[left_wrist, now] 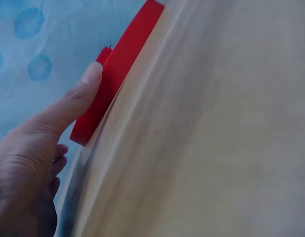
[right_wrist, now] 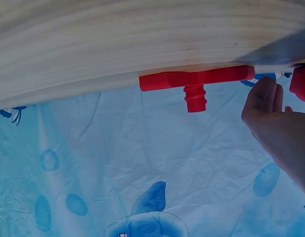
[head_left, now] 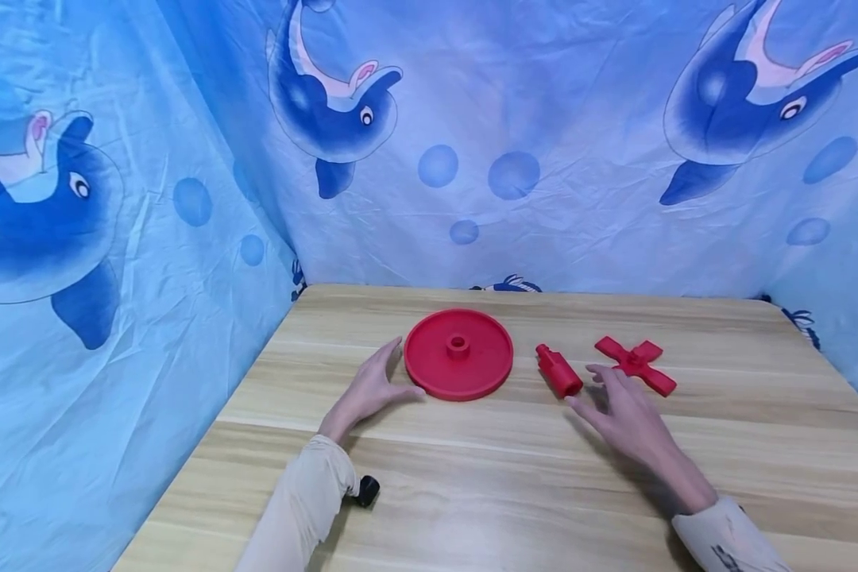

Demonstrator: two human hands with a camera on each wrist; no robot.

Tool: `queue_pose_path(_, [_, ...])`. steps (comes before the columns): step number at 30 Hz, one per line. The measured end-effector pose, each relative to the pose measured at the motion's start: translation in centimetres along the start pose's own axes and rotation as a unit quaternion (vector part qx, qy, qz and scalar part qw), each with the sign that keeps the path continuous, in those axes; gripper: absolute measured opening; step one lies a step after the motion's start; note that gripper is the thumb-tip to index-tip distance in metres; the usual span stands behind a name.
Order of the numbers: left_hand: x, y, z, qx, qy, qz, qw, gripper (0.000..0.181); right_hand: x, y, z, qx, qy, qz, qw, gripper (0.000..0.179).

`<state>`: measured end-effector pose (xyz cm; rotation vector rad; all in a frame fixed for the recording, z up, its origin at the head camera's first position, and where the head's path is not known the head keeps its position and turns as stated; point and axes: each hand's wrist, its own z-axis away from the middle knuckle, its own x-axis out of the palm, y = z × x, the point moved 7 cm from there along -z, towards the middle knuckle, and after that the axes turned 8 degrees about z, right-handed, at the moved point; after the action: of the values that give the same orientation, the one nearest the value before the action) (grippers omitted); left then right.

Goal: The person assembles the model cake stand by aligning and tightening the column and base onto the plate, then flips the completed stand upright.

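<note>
A round red tray-like disc point(head_left: 422, 361) with a raised rim and a hollow central hub lies flat on the wooden table. At its left edge is my left hand point(head_left: 372, 389), thumb and fingers spread apart around the rim. In the left wrist view the thumb overlaps the side of the disc point(left_wrist: 117, 64); whether it touches, I cannot tell. A red stepped cylinder point(head_left: 559, 372) lies on its side right of the disc. My right hand point(head_left: 629, 417) hovers by it with loosely bent fingers and holds nothing. Behind those fingers lies a red four-bladed cross point(head_left: 658, 380), its ridged stub point(right_wrist: 195, 98) pointing up.
The light wooden table point(head_left: 472, 492) ends at a blue dolphin-printed curtain point(head_left: 579, 103), which hangs behind it and along the sides. A small black object point(head_left: 367, 491) sits at the left sleeve's cuff.
</note>
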<state>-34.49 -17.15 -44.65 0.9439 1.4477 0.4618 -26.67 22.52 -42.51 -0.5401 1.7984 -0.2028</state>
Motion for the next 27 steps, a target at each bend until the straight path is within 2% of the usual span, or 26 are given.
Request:
queue_pose_path(3, [0.1, -0.2, -0.7, -0.004, -0.015, 0.025, 0.9996, 0.124, 0.6, 0.0, -0.6, 0.005, -0.015, -0.007, 0.9999, 0.083])
queue_pose_path(10, [-0.1, -0.5, -1.6, -0.012, -0.022, 0.022, 0.9994, 0.124, 1.4, -0.1, -1.7, 0.001, -0.014, 0.001, 0.9999, 0.081])
queue_pose_path(17, [0.3, -0.7, -1.8, -0.014, -0.046, 0.033, 0.9983, 0.123, 2.0, 0.0, -2.3, 0.013, -0.022, 0.001, 0.9997, 0.083])
queue_pose_path(27, [0.6, -1.0, -2.0, -0.016, -0.05, 0.042, 0.9977, 0.119, 2.2, 0.2, -2.7, 0.025, -0.021, 0.009, 0.9994, 0.079])
